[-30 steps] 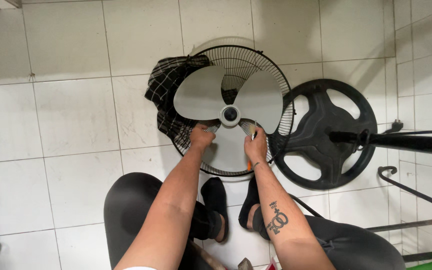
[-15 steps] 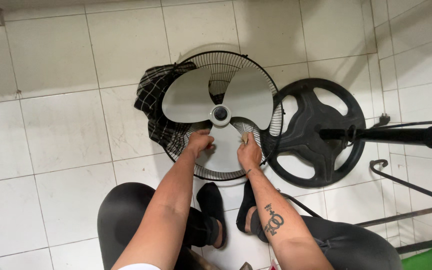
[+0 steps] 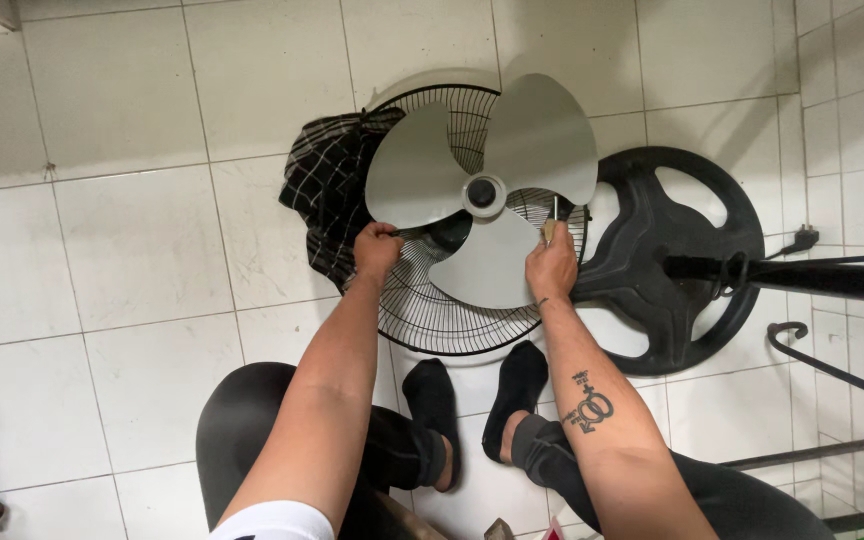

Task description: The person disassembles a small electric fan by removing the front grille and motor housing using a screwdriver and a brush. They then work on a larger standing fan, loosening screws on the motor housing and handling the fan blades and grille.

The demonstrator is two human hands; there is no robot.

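Head view, looking down at white tiled floor [image 3: 132,240]. Person sits w/ legs in black trousers, black socks [image 3: 482,405] just below the fan.

Fan blade [image 3: 482,190]: grey, 3-lobed, w/ round hub at centre. It lies over the black wire fan guard [image 3: 432,310], which rests flat on the floor. Blade looks tilted, its upper right lobe reaching past the guard rim.

Left hand [image 3: 376,250]: closed, fingers curled round the lower edge of the blade's left lobe, at the guard's left rim. Gripping the blade.

Right hand [image 3: 552,268]: closed at the right edge of the blade's bottom lobe, touching it. A small metal tool or part [image 3: 552,222] sticks up from the fist, tan bit at its base; too small to tell what it is. Can't tell whether the hand grips only that or the blade edge too. Forearm has a dark tattoo.

Checked black-and-white cloth [image 3: 330,190]: bunched just left of the guard, touching it, partly under the blade's left lobe.

Round black fan base [image 3: 652,290]: lies on the floor right of the guard, rim overlapping the guard's right side. Black pole [image 3: 812,278] runs from its centre out to the right edge of view. Power plug [image 3: 802,240] lies on the tiles just above the pole.

Black metal rods w/ curled end [image 3: 802,345] at lower right.
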